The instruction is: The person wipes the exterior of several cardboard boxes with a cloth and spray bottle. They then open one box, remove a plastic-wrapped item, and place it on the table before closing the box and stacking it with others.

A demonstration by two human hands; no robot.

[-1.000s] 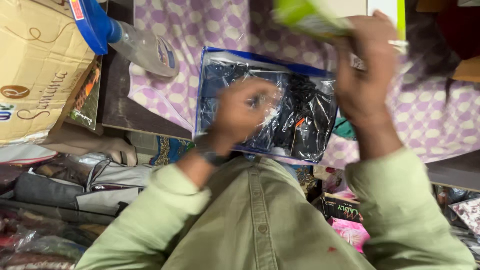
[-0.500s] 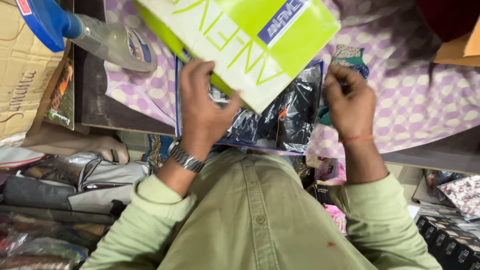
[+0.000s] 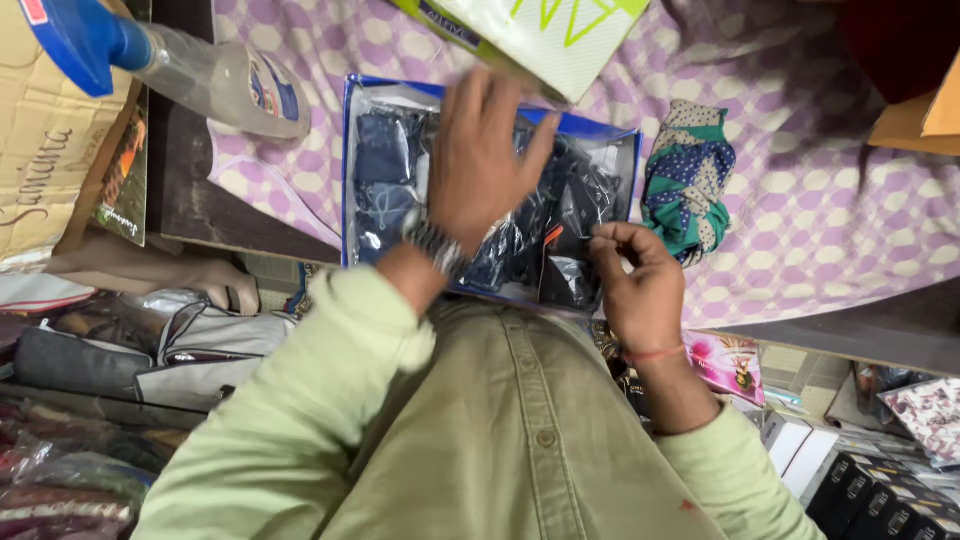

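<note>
Both hands (image 3: 480, 165) (image 3: 640, 290) covering plastic-wrapped dark clothes (image 3: 385, 175), box lid (image 3: 530, 35) cropped

Left hand (image 3: 480, 160): palm down, fingers spread and stretched forward, flat (slightly blurred).
Left wrist: straight, metal watch (image 3: 435, 242) on it.
Left arm: sleeve (image 3: 330, 390) pale green, forearm runs up from lower left, elbow bent.
Right hand (image 3: 640, 285): back of hand up, fingers curled in, thumb and fingertips pinched together at its upper left.
Right wrist: bent a little inward, red thread (image 3: 652, 353) around it.
Right arm: comes up from lower right, same green sleeve, cuff pushed back from the wrist.
Hands: near each other, not touching.
</note>
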